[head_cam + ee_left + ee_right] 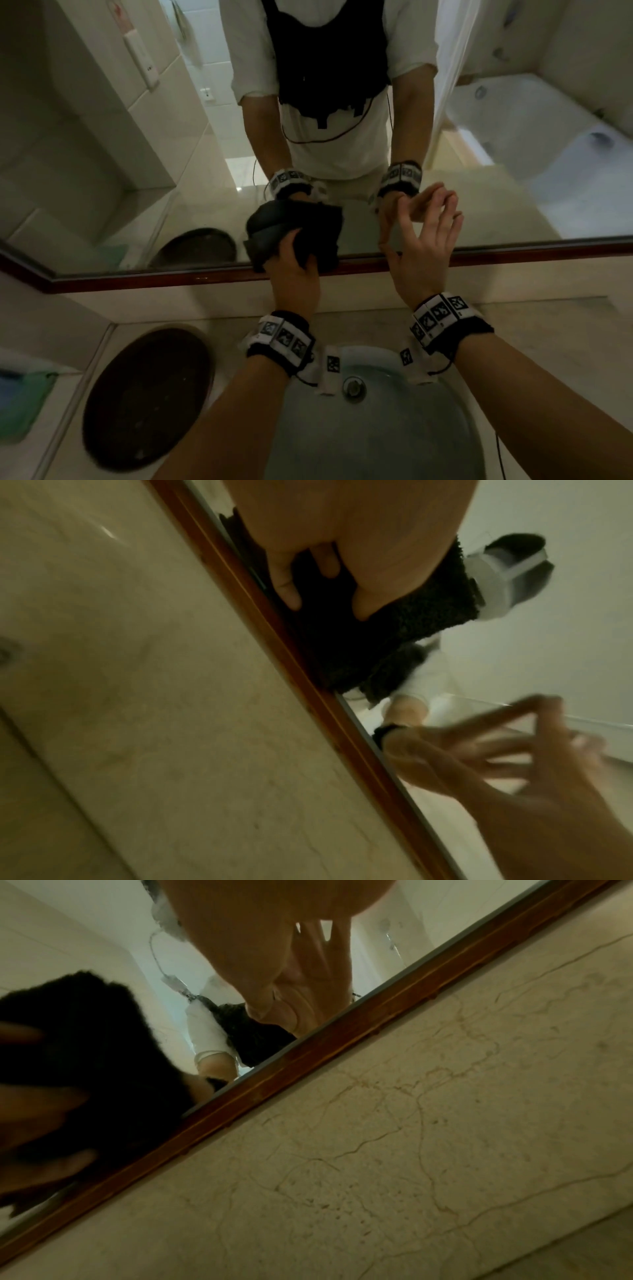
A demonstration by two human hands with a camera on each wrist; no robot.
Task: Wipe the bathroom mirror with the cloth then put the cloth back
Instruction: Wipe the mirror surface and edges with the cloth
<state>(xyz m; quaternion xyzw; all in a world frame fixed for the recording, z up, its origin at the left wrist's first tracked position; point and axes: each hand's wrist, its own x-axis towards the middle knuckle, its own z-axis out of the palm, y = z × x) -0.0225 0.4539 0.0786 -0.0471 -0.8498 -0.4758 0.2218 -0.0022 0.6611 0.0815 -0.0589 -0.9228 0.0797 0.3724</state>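
A dark fluffy cloth [322,250] is bunched against the bottom of the bathroom mirror [171,137], overlapping its wooden frame [154,277]. My left hand [291,253] grips the cloth with curled fingers. In the left wrist view the fingers [287,591] dig into the cloth [359,631] beside the frame [308,680]. My right hand [424,240] is held up close to the glass, right of the cloth, with its fingers loosely spread and nothing in it. The right wrist view shows that hand [308,974] near the glass and the cloth [103,1056] at left.
A grey-blue sink [359,445] with a metal drain [354,387] lies below my arms. On the pale counter at left sits a dark oval tray [147,401], with green and blue folded items [24,401] beyond it. Marble wall [445,1123] runs under the frame.
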